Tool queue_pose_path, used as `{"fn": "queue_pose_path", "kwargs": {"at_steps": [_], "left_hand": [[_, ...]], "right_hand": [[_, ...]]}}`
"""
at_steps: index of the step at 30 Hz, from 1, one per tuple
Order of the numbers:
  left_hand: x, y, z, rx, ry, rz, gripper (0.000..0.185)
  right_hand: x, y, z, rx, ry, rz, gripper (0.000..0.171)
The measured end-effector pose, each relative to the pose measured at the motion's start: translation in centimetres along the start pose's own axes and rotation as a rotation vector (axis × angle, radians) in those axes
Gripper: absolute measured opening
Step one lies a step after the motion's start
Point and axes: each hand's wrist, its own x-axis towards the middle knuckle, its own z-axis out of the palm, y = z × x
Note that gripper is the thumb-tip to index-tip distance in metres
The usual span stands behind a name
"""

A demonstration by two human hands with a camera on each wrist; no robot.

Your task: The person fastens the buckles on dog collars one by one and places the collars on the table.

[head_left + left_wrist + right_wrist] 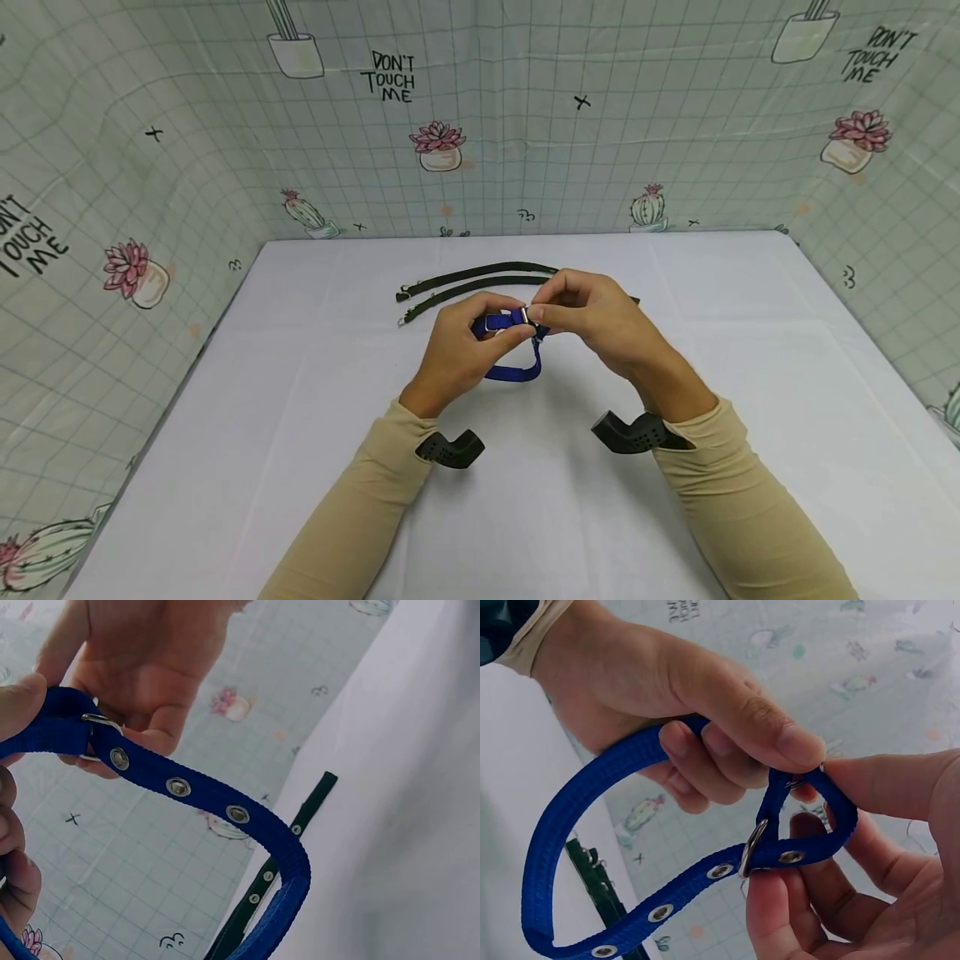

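A blue pet collar (513,374) with metal eyelets is held above the table between both hands. My left hand (461,343) grips its band, thumb on top, in the head view. With its thumb and fingers, my right hand (596,317) pinches the collar beside the metal buckle (753,847). In the right wrist view the band (660,913) bends into a small loop at the buckle, its strap running through the metal frame. A row of eyelets (178,787) shows along the band in the left wrist view.
Two dark straps (480,272) with eyelets lie side by side on the white table (337,400), beyond the hands. A patterned cloth (525,150) rises behind the table and along its sides. Each wrist carries a black camera mount (452,450).
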Motion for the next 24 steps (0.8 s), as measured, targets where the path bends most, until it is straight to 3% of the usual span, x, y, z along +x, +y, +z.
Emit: {"fn": "queue_pose_path", "kwargs": {"at_steps": [15, 20, 24], "left_hand": [[0.4, 0.2, -0.4, 0.124, 0.021, 0.088, 0.027], [0.3, 0.2, -0.6, 0.106, 0.032, 0.038, 0.024], [0.2, 0.3, -0.8, 0.059, 0.021, -0.007, 0.022]], "right_hand": [[0.0, 0.3, 0.9, -0.102, 0.047, -0.083, 0.016], [0.1, 0.4, 1.1, -0.080, 0.099, -0.101, 0.014], [0.0, 0.3, 0.8, -0.063, 0.091, -0.122, 0.017]]}}
